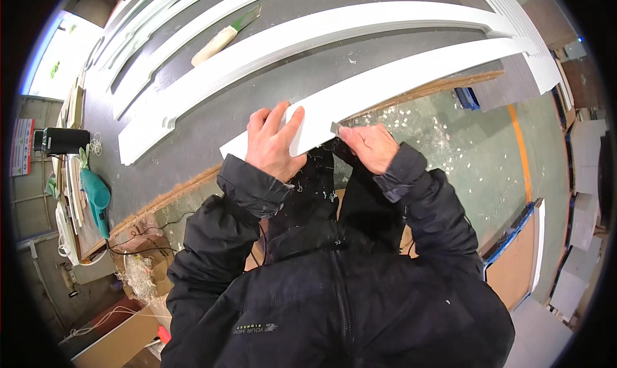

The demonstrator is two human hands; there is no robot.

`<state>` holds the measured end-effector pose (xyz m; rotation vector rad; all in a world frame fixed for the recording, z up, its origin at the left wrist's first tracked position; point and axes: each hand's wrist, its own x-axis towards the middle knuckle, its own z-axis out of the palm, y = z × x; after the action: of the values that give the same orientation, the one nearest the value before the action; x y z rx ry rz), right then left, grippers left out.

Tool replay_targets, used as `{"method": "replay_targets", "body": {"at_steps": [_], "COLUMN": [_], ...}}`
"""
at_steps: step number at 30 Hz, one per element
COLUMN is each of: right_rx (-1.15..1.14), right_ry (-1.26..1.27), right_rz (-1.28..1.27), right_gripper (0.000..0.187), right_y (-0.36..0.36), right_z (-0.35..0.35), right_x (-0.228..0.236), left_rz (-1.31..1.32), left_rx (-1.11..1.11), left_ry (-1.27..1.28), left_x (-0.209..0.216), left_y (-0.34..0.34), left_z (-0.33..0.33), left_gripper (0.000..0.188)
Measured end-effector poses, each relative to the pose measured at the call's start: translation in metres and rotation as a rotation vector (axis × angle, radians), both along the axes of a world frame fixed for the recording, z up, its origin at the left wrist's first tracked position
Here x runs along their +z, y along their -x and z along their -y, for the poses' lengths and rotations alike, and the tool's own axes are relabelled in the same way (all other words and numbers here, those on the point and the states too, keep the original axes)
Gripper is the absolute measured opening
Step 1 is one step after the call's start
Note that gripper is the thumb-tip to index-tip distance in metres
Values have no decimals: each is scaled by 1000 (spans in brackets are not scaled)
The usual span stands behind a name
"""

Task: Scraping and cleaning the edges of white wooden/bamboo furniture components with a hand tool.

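A long white board (392,82) lies along the near edge of the dark grey table, with its near end jutting past that edge toward me. My left hand (273,143) rests on this end, fingers spread over the white face. At the board's near edge, my right hand (371,148) is closed with its thumb against a small grey flat piece (335,129). Most of that piece is hidden by the fingers, so its exact kind does not show.
More white curved boards (308,28) lie across the grey table (212,114). Between them rests a putty knife (217,44) with a pale handle. A teal power tool (95,194) and a black box (64,141) are at left. White chips litter the green floor (475,156).
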<state>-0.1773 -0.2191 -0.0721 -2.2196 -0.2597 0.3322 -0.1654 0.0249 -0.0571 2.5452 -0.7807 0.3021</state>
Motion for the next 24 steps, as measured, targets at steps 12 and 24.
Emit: {"method": "replay_targets", "body": {"at_steps": [12,24], "right_rx": [-165,-436], "right_ry": [-12,-212], "right_rz": [147,105], "right_gripper": [52,62], "right_y": [-4,40], "right_z": [17,-6], "right_x": [7,-13], "left_rz": [15,18], "left_rx": [-8,-158], "left_ry": [29,-122], "left_x": [-2,14], "left_y": [-16,-2], "left_z": [28,-41], "left_gripper": [75,75]}}
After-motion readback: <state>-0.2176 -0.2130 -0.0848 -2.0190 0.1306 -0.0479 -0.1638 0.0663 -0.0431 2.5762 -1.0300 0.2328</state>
